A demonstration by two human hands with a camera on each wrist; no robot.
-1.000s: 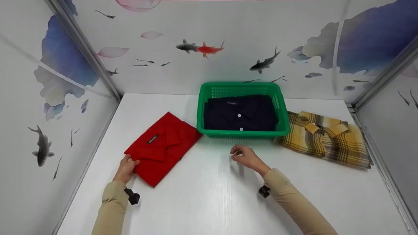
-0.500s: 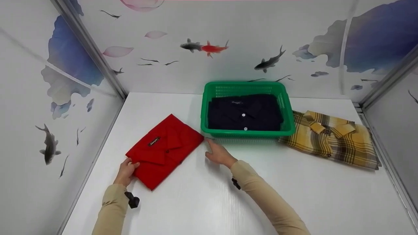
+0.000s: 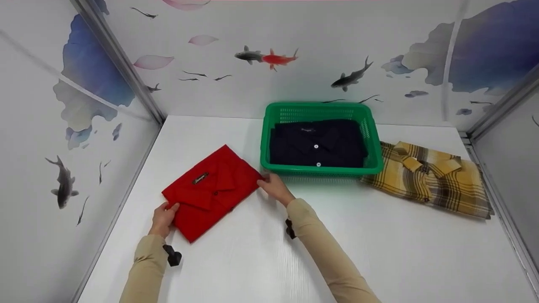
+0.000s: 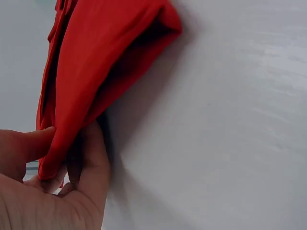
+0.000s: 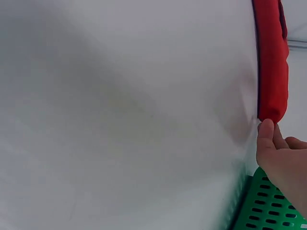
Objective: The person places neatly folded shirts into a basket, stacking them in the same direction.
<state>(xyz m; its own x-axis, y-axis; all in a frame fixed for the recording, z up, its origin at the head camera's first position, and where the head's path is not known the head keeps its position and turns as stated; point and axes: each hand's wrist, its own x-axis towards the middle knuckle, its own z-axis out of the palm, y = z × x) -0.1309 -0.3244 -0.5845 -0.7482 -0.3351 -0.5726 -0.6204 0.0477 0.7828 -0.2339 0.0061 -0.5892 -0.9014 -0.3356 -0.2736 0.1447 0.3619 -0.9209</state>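
A folded red shirt (image 3: 227, 189) with a dark collar label lies slantwise on the white table. At its left corner my left hand (image 3: 163, 219) grips the cloth; in the left wrist view the thumb (image 4: 36, 143) is on one side of the folded red edge and the fingers are under the other. My right hand (image 3: 276, 188) pinches the shirt's right corner, close to the green basket (image 3: 322, 170). Thumb and fingertips meet the red corner in the right wrist view, where the far fingers are partly hidden. A folded dark navy shirt (image 3: 294, 147) with white buttons lies inside the basket.
A folded yellow plaid shirt (image 3: 438, 181) lies to the right of the basket, against its side. White panels with painted fish enclose the table at the back, left and right. The basket stands near the back wall (image 3: 210, 97).
My right hand has moved left from in front of the basket to the red shirt's right corner and taken hold of it. The left hand keeps its grip; the view has shifted slightly.
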